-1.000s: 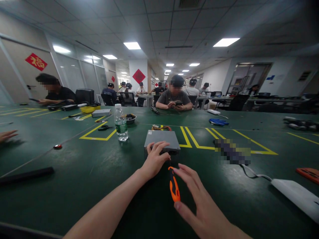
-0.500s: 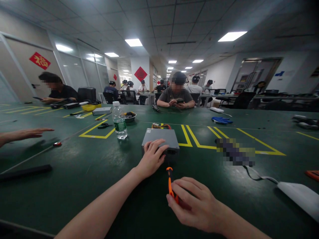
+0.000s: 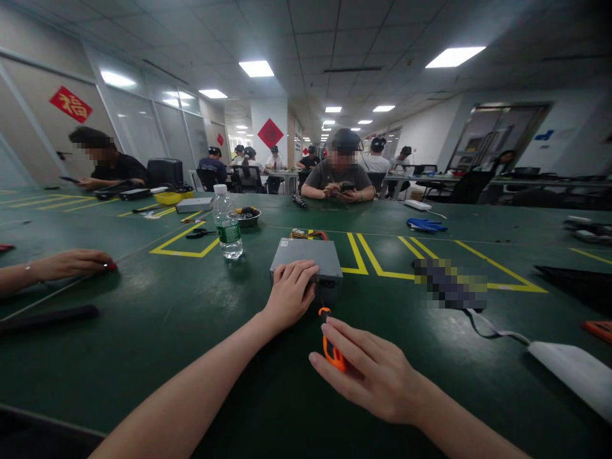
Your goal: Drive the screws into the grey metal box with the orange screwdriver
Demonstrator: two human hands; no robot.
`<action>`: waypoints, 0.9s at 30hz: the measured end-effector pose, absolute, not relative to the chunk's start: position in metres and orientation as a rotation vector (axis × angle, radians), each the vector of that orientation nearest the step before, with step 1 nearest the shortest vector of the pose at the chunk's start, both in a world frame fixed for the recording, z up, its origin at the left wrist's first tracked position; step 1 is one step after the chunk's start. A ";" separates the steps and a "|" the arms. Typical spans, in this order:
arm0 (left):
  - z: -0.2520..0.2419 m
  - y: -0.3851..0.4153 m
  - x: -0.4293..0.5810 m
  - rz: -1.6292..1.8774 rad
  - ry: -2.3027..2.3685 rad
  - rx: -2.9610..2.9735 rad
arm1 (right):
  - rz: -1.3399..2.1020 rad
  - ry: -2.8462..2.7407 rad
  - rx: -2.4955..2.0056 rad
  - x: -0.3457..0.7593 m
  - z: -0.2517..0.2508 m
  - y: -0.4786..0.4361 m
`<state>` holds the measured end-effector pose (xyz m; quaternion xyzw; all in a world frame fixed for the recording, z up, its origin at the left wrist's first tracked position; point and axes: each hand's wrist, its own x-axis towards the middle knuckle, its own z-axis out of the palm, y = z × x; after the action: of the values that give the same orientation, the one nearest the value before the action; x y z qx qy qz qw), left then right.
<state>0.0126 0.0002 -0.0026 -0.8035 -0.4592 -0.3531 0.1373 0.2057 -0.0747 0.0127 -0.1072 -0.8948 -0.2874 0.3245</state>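
Note:
A grey metal computer power supply (image 3: 306, 254) lies on the green table in front of me, its bundle of coloured wires (image 3: 310, 235) at the far side. My left hand (image 3: 292, 294) holds the box at its near edge, fingers over the top and the thumb hidden. In my right hand (image 3: 370, 366) is a screwdriver with an orange and black handle (image 3: 333, 354). Its shaft points toward the box's near face, below the power socket. Whether the tip touches a screw is too small to tell.
A water bottle (image 3: 228, 224) stands left of the box, with a metal bowl (image 3: 248, 218) behind it. At the left, another person's hand (image 3: 79, 263) touches a small red object. Blue gloves (image 3: 425, 225) and a white power strip (image 3: 571, 376) lie to the right.
My right hand has shifted slightly up, its fingers looser around the screwdriver handle. The other person's hand at left has come down onto the red object. A dark object has appeared at the right edge.

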 end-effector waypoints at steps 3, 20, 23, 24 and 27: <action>-0.003 0.001 0.013 -1.024 -1.341 -2.316 | -0.728 -2.252 -0.387 0.206 0.004 -0.069; -0.003 0.002 0.015 -1.047 -1.369 -2.315 | -0.783 -2.174 -0.363 0.202 0.010 -0.059; -0.003 0.001 0.016 -1.055 -1.379 -2.315 | -0.773 -2.158 -0.373 0.202 0.010 -0.059; -0.003 0.001 0.016 -1.057 -1.382 -2.316 | -0.766 -2.158 -0.371 0.203 0.010 -0.059; -0.003 0.001 0.016 -1.054 -1.391 -2.318 | -0.735 -2.159 -0.335 0.209 0.013 -0.061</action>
<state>0.0159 0.0008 -0.0027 -0.7932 -0.4759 -0.3606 0.1199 0.2090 -0.0615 0.0127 -0.1329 -0.8559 -0.2915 0.4061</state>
